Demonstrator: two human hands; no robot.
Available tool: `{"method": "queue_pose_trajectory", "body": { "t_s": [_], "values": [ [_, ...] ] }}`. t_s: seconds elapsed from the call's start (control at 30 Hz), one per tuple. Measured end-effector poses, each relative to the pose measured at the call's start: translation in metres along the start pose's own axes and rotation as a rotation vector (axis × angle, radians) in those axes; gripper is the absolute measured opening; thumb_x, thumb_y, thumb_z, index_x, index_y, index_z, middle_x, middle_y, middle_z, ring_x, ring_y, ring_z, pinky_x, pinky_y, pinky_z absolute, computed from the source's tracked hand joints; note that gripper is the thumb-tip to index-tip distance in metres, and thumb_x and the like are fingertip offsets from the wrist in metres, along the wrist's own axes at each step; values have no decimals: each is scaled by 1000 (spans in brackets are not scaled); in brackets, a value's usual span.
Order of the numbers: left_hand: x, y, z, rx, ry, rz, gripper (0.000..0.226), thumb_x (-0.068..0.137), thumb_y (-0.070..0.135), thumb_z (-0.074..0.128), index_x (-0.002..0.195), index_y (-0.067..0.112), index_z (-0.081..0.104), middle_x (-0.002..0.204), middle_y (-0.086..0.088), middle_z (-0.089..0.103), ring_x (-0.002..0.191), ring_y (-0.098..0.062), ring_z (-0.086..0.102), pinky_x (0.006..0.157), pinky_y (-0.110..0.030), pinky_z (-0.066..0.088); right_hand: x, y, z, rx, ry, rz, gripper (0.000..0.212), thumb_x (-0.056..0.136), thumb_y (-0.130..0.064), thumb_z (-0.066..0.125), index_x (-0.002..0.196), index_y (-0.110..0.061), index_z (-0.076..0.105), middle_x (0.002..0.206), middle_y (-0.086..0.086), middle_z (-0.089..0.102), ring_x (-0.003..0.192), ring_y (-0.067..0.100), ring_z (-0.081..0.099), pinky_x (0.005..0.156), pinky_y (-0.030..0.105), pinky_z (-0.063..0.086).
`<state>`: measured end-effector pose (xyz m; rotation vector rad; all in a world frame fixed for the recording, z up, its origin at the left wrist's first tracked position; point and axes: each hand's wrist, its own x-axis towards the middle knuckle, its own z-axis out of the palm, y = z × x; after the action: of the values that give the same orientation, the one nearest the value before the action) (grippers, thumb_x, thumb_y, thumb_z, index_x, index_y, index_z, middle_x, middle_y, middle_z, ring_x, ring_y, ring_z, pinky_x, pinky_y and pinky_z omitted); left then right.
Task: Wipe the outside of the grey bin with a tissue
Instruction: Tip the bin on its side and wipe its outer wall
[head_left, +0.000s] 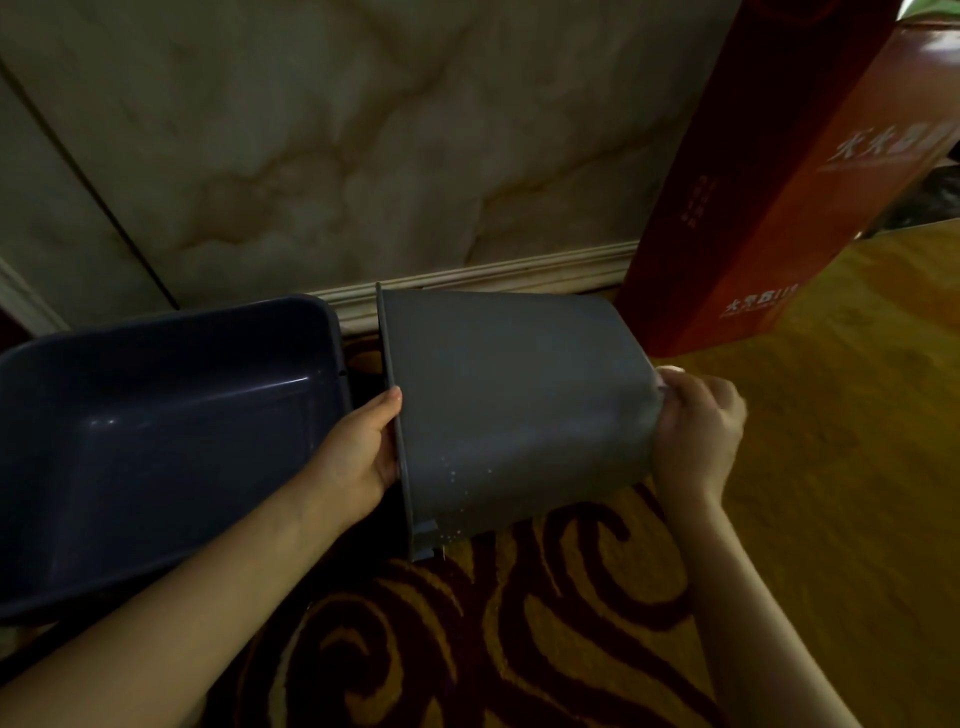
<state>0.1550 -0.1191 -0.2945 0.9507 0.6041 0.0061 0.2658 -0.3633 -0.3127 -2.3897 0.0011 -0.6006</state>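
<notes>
— What can't you make out from up there?

— The mouth of the grey bin (519, 410) faces left, away from me, so its inside is hidden. My left hand (363, 457) grips the rim, thumb on the outer edge and the fingers out of sight behind it. My right hand (696, 431) is curled against the base; a small pale scrap shows at the fingertips (probably the tissue (670, 371), but it is too small to be sure).

— And the bin itself?

— Smooth matte plastic, tapering toward the base, with rounded corners. I hold it on its side above the carpet (467, 649), which has dark red swirls on yellow. Tiny pale specks dot the lower wall near the rim.

— Anything beside it?

— A dark blue tub (171, 431), glossy, tilted so I see inside; the part in view holds nothing, and its left end is cut off. Behind stands a marbled wall (363, 130) with a pale skirting board, and a tall red box (769, 182) with white lettering too blurred to read.
</notes>
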Motion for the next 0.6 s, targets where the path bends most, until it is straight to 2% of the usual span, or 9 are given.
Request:
{"method": "queue_pose_trajectory", "body": {
  "t_s": [0.07,0.13,0.2,0.27,0.33,0.4,0.53,0.6],
  "values": [
    [1,-1,-2,5,-13,8,26,97,26,38,111,20,60,94,-2,75,83,-17,71,57,-31,58,-26,-26,-1,19,-81,-246,20,86,-1,61,103,-11,65,102,12,60,97,27,54,73,28,39],
    [2,-3,-4,10,-36,12,25,96,27,39,106,22,62,87,0,77,79,-16,73,53,-29,58,-53,-54,2,70,-250,-464,24,81,1,65,100,-14,66,100,7,61,93,22,55,76,29,44],
    [3,-4,-5,20,-50,12,27,96,30,39,105,21,62,87,-1,77,79,-16,73,55,-29,58,-76,-75,8,90,-373,-635,24,79,-1,63,98,-16,66,100,4,62,92,20,55,78,31,46],
    [3,-5,-6,22,-69,3,30,96,33,37,106,20,63,92,-3,77,83,-18,73,59,-30,58,-91,-85,12,78,-422,-734,24,78,-5,58,99,-17,65,100,5,61,88,21,55,76,32,46],
    [2,-6,-8,13,-82,-6,32,95,35,38,107,19,64,99,-5,76,89,-19,72,62,-31,59,-89,-80,15,79,-415,-710,25,79,-4,59,101,-16,65,101,6,61,89,22,55,76,34,47],
    [0,-10,-12,36,-91,-12,32,94,38,40,106,23,65,103,-3,75,93,-18,70,65,-31,59,-75,-66,17,71,-360,-608,28,80,0,61,103,-14,66,104,6,62,93,23,55,80,36,48],
    [-12,-20,-22,164,-138,-23,39,82,47,49,109,24,65,108,2,73,98,-12,68,66,-25,57,-35,-19,15,-18,-191,-335,24,86,0,56,104,-12,66,108,8,61,100,25,52,84,32,42],
    [-19,-25,-30,240,-211,-15,41,80,50,50,108,26,68,115,3,70,105,-12,66,73,-22,56,-20,10,14,-43,-95,-168,21,89,-1,53,104,-10,64,109,10,59,101,26,50,81,29,39]
  ]
}}
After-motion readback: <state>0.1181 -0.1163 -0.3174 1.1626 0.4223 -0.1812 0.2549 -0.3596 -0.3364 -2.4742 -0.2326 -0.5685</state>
